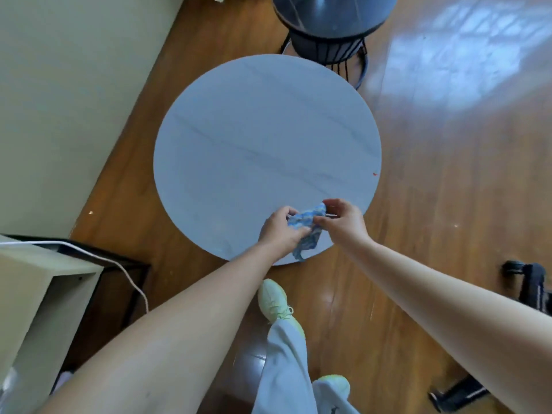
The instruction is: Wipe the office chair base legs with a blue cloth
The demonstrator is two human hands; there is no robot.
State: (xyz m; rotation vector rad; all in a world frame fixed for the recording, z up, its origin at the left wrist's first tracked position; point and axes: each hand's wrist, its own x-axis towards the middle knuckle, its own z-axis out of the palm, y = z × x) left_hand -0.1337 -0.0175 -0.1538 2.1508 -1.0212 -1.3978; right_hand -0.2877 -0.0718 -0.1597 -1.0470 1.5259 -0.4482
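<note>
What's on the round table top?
On the round table: the blue cloth, gripped by the left hand and right hand over its near edge; whether it touches the top is unclear. Hands and cloth cover the surface beneath.

The blue cloth (pixel 307 227) is soft, crumpled fabric with a rough, knitted-looking texture. The round worktop (pixel 263 130) looks smooth and matt, pale with faint marble-like veins. The floor (pixel 433 189) is glossy varnished wood that mirrors window light. The chair base legs (pixel 531 282) look like black plastic. The side table (pixel 328 52) has thin black metal bars.
</note>
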